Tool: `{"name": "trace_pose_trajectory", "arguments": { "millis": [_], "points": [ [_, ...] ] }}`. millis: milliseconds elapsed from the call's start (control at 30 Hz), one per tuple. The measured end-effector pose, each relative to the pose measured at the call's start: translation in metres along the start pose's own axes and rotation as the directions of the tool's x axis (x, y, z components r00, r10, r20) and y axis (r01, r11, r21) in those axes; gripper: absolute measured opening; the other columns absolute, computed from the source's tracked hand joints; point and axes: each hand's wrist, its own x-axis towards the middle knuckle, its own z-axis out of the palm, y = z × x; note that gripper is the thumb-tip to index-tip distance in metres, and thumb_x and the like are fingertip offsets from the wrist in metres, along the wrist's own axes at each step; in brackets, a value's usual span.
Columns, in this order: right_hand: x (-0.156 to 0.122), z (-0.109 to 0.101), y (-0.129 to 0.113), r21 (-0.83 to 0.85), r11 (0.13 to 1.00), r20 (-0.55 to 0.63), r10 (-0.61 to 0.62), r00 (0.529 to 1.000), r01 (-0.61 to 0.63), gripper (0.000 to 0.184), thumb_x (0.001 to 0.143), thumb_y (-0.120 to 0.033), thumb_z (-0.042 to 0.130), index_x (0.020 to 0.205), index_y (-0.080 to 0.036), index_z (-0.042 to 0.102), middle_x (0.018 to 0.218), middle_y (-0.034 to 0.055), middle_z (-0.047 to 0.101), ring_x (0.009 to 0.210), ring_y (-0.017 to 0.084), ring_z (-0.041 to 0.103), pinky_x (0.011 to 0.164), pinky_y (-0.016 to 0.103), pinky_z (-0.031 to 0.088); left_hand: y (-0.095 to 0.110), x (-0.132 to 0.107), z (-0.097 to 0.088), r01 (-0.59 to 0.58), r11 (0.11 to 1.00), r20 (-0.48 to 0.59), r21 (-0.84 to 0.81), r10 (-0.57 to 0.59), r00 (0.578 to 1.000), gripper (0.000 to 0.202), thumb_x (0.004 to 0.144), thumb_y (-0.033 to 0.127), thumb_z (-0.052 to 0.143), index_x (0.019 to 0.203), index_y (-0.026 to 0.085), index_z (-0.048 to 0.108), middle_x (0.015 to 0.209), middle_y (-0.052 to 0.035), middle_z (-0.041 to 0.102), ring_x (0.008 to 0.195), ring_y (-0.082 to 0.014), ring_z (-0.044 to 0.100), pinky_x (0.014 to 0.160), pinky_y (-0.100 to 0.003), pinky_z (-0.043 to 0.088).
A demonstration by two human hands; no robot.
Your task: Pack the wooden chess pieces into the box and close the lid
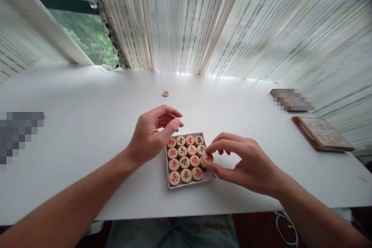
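A small shallow white box [209, 176] lies on the white table near its front edge, filled with several round wooden chess pieces marked in red and black. My right hand [247, 164] pinches one red-marked piece [208, 158] between thumb and fingertips at the box's right side. My left hand [152, 133] hovers just over the box's upper left corner, fingers curled toward the thumb; nothing shows between them. One loose wooden piece [166, 93] lies alone farther back on the table.
A flat brown box lid [322, 133] lies at the right side of the table [87, 131], with a blurred item [292, 99] behind it. Another blurred patch [17, 133] is at the left. Striped curtains hang behind the table; a white cable [286, 228] hangs below the front edge.
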Motion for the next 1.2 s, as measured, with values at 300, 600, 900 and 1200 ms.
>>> {"name": "trace_pose_trajectory", "arguments": {
  "millis": [300,600,900,1200],
  "points": [
    [-0.019,0.003,0.002,0.009,1.0,0.119,0.029,0.992,-0.03,0.012,0.092,-0.018,0.075,0.104,-0.018,0.076,0.096,0.0061,0.07,0.081,0.017,0.066,0.072,0.028,0.052,0.001,-0.001,0.0,-0.001,1.0,0.001,0.03,0.001,1.0,0.011,0.092,0.023,0.073,0.1,0.015,0.074,0.084,-0.0074,0.08,0.08,-0.0209,0.079,0.071,-0.03,0.063],
    [-0.024,0.006,0.007,-0.019,1.0,0.141,0.001,0.99,0.002,0.012,0.096,-0.018,0.071,0.108,-0.017,0.076,0.1,0.0081,0.069,0.088,0.019,0.067,0.075,0.028,0.053,-0.003,-0.001,0.002,-0.023,0.999,0.019,0.047,0.022,1.0,0.009,0.093,0.02,0.072,0.101,0.015,0.073,0.084,-0.0046,0.08,0.079,-0.0179,0.079,0.07,-0.026,0.062],
    [-0.026,0.006,0.008,-0.025,0.998,0.142,-0.045,0.989,0.049,0.018,0.099,-0.017,0.07,0.116,-0.017,0.075,0.102,0.0092,0.069,0.087,0.019,0.067,0.074,0.027,0.054,-0.001,0.0,0.003,-0.032,0.998,0.014,0.054,0.032,0.999,0.008,0.092,0.018,0.072,0.099,0.015,0.074,0.083,-0.0036,0.08,0.077,-0.0163,0.078,0.07,-0.025,0.062],
    [-0.04,0.007,0.007,-0.089,0.987,0.1,-0.125,0.987,0.134,0.02,0.1,-0.013,0.069,0.117,-0.02,0.078,0.096,0.0066,0.066,0.081,0.016,0.064,0.07,0.025,0.053,-0.001,0.0,0.002,-0.041,0.997,0.016,0.059,0.04,0.999,0.008,0.092,0.017,0.071,0.099,0.015,0.074,0.083,-0.0035,0.08,0.077,-0.0163,0.078,0.068,-0.026,0.062]
  ]
}}
